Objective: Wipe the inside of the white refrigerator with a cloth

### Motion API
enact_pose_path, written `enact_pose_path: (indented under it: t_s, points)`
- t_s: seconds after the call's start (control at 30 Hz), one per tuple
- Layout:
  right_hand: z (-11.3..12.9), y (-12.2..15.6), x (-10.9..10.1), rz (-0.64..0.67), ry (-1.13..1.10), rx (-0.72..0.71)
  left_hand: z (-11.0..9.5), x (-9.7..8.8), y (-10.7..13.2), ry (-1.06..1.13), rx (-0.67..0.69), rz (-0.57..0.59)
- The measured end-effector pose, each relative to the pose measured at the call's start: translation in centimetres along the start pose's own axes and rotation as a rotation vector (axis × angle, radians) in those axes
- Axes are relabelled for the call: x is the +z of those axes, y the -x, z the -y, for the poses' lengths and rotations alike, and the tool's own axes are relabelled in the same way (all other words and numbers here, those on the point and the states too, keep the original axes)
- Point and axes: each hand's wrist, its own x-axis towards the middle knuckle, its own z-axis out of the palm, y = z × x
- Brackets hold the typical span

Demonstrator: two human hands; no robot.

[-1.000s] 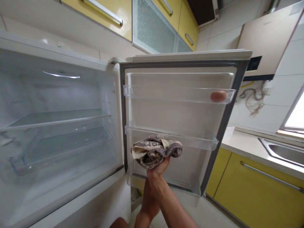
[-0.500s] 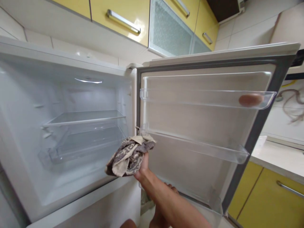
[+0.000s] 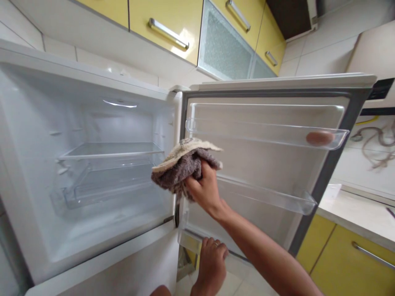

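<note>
My right hand [image 3: 205, 187] is closed around a bunched towel [image 3: 185, 168], brown-grey terry with a cream patterned side. It holds the towel up in front of the hinge side of the open fridge door [image 3: 256, 164]. Below, my left hand [image 3: 212, 259], with a ring on one finger, has its fingers curled over the door's lower edge. Clear plastic door shelves [image 3: 268, 195] run across the inner panel. On the upper one lies a brownish-red oval thing [image 3: 320, 138], perhaps an egg.
To the left stands the white fridge compartment [image 3: 55, 230] with a glass shelf [image 3: 114, 150] and a clear drawer below it [image 3: 114, 181]. Yellow cabinets [image 3: 166, 20] hang above. A white counter [image 3: 364, 213] is at the right, behind the door.
My right hand has lifted the towel up and to the right and turned it, so the brown side shows. My left hand has come into fuller view. The view has shifted slightly.
</note>
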Motion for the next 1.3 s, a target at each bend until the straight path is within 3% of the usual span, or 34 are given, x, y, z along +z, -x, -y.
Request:
enact_pose_path:
  t_s: [0.07,0.13,0.23,0.33,0.47,0.57,0.7,0.97,1.1,1.2,1.3]
  points:
    - [0.1,-2.9,-1.6,0.013,0.302,-0.111,-0.7,-0.9,0.1,-0.072,0.009,0.015]
    - [-0.1,-5.3,-2.5,0.095,0.535,-0.106,-1.3,-1.6,0.1,-0.121,0.010,0.035]
    - [-0.2,-8.2,-2.4,0.380,0.781,-0.063,-1.8,-2.1,0.1,-0.154,0.003,0.039]
    - [-0.5,-10.5,-1.7,0.636,0.810,-0.060,-2.0,-2.0,0.0,-0.168,0.007,0.033]
    - [-1.5,-12.1,-2.2,0.770,0.672,0.011,-1.9,-2.2,-0.2,-0.179,0.018,0.047]
    - [-2.9,-11.6,-4.2,0.775,0.607,0.165,-1.7,-2.5,-0.4,-0.199,0.022,0.081]
    - [-3.9,-10.0,-8.4,0.783,0.664,0.312,-1.9,-2.6,-0.5,-0.209,0.016,0.098]
    - [-2.2,-6.9,-19.0,0.814,0.828,0.441,-2.0,-2.4,-1.0,-0.216,0.030,0.076]
    - [0.3,-2.7,-23.4,0.622,1.143,0.265,-1.7,-2.6,-0.8,-0.221,0.049,0.071]
    - [2.7,1.5,-25.2,0.400,1.384,0.061,-1.7,-2.8,-0.5,-0.227,0.063,0.066]
    - [4.2,5.2,-26.7,0.287,1.475,-0.030,-1.9,-3.0,-0.3,-0.251,0.062,0.075]
